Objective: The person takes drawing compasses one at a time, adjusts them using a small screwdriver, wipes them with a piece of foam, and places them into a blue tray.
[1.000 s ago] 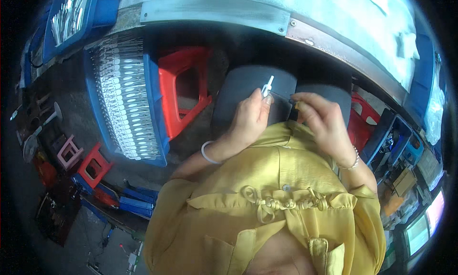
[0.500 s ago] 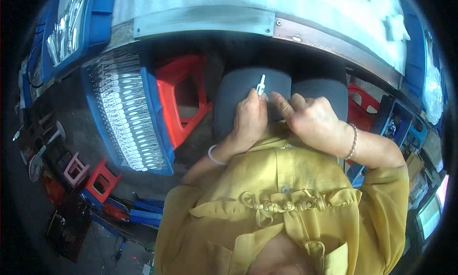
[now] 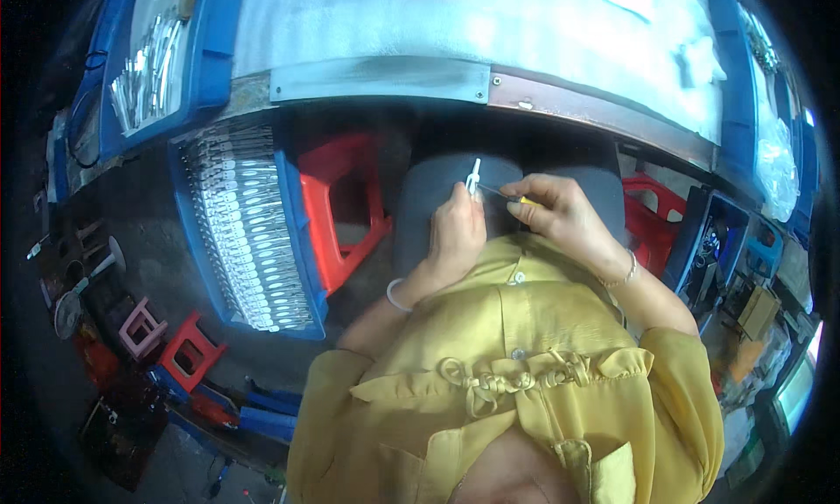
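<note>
Over my lap, my left hand (image 3: 458,230) is closed around a small white plastic piece (image 3: 473,177), whose narrow stem points up past my fingertips. My right hand (image 3: 570,217) grips a screwdriver (image 3: 527,200) with a yellow handle. Its thin shaft reaches left to the white piece; whether the tip sits in a screw is too small to tell. Left of my legs stands a blue crate (image 3: 303,241) filled with rows of white-and-metal parts (image 3: 242,233).
A workbench (image 3: 376,31) with a metal-strip edge runs ahead of my knees. On its left sits a blue bin (image 3: 214,53) of slim metal pieces. Red stools flank my legs, one on the left (image 3: 319,224), one on the right (image 3: 647,215). A dark bin (image 3: 691,241) stands farther right.
My right hand has turned and its fingers have shifted, so the yellow screwdriver handle now shows. The left hand keeps hold of the white piece. The whole view has tilted, with the bench lower in it.
</note>
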`<move>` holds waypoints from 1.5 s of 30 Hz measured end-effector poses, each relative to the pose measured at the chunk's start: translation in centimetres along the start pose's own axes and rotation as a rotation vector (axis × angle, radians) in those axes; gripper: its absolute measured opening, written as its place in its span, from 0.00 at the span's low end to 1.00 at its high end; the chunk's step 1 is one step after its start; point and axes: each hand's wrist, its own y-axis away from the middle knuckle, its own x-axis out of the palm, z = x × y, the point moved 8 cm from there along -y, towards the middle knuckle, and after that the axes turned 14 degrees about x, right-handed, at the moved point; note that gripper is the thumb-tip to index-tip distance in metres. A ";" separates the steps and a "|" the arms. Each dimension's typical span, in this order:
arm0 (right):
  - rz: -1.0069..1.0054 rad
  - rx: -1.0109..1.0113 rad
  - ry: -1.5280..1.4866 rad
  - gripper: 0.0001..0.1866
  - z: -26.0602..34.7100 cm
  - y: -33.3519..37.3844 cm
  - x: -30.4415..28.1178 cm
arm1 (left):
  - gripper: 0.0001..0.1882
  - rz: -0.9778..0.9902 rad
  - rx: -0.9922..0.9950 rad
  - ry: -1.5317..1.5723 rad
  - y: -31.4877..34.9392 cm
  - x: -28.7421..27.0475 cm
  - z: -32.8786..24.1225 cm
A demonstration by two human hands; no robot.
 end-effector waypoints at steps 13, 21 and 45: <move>-0.163 -0.443 0.443 0.21 3.6 4.8 0.3 | 0.09 0.070 -0.654 0.898 1.9 1.0 1.1; -0.024 -0.078 0.021 0.19 1.0 2.1 -0.9 | 0.11 0.086 -0.413 0.534 1.2 0.8 1.4; 0.002 -0.345 0.893 0.23 3.3 -0.3 2.2 | 0.07 0.006 -0.119 0.163 -0.1 -0.1 1.2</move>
